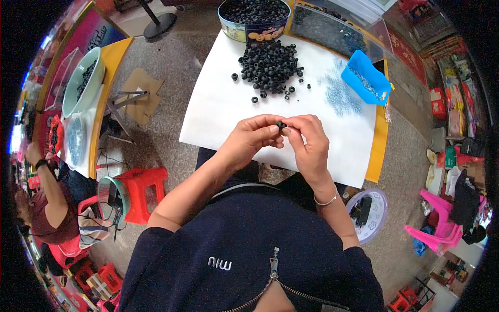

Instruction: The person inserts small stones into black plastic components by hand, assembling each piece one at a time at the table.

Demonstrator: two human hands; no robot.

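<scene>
Your left hand [253, 136] and right hand [310, 143] both pinched a black piece [281, 125] on your side of the pile [267, 67]; a slack pinch could have dropped it.

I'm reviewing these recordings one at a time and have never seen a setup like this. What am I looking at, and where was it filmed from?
There is no robot here. The one picture comes from a camera on a person's head, looking forward and down, so their dark top fills the bottom. The left hand and right hand are bare and meet at the fingertips around a small black rounded piece.

Beyond them, a white sheet covers much of a yellow-edged table. On it lie a heap of similar black pieces and a scatter of tiny bluish bits, with a bright blue plastic tray beside the bits. A printed tin full of black pieces stands behind the heap. Another person sits at the far left.
</scene>
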